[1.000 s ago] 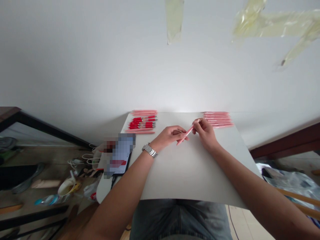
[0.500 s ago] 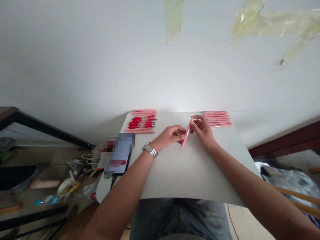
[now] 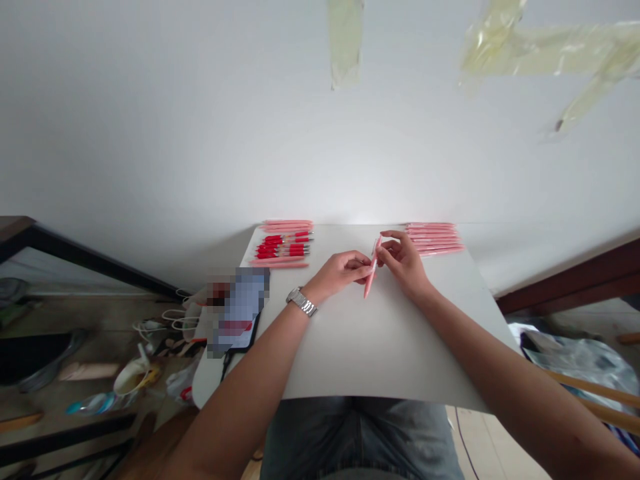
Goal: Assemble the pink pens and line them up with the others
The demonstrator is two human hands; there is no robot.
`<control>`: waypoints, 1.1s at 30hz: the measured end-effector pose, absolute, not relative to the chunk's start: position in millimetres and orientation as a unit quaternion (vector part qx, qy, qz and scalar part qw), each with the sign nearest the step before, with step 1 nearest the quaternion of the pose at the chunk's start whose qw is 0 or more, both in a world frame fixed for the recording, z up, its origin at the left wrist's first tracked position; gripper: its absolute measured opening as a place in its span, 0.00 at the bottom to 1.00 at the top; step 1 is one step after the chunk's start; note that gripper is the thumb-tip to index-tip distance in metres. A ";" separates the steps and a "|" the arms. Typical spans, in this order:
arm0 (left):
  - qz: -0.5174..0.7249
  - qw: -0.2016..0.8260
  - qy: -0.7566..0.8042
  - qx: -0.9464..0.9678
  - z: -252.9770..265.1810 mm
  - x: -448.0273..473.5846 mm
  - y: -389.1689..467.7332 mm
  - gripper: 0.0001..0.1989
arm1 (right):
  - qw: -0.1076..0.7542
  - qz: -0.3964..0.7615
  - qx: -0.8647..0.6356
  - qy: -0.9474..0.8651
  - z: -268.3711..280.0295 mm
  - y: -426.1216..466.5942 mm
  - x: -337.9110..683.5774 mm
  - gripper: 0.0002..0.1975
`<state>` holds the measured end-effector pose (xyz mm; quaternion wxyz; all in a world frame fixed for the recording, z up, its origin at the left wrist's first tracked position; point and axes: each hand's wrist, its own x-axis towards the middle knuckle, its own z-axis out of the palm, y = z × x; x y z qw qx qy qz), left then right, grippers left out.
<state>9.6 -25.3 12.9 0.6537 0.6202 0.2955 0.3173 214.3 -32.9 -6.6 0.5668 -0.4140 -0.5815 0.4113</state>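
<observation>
Pale, soft light filled the middle, and the lower left sank into murk!
The wall (image 3: 360,160) shone brightest low down, right behind the table (image 3: 380,353), and greyed toward the upper corners. A broad, feathery shadow lay on the wall off the table's left edge, and the floor (image 3: 100,308) at left looked darker! Glints jumped off the tape (image 3: 500,47) and the watch (image 3: 302,302). Wide-angle stretch pulled the forearms (image 3: 240,393) long toward the lower corners. Out at the sides, detail went mushy; coarse pixel blocks covered most of the phone (image 3: 243,310), and the pen (image 3: 369,285) in the middle came through pink but short on fine detail.
</observation>
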 end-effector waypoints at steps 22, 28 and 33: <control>0.332 0.632 0.314 0.626 8.2 12.0 -24.5 0.20 | 0.556 0.405 -0.429 -0.586 -7.2 -30.8 214.7 0.21; 0.332 0.630 0.313 0.628 6.9 11.6 -23.9 0.20 | 0.557 0.405 -0.432 -0.582 -6.2 -31.8 214.0 0.22; 0.333 0.629 0.311 0.630 7.0 10.9 -24.0 0.20 | 0.555 0.405 -0.434 -0.584 -5.0 -32.6 213.6 0.22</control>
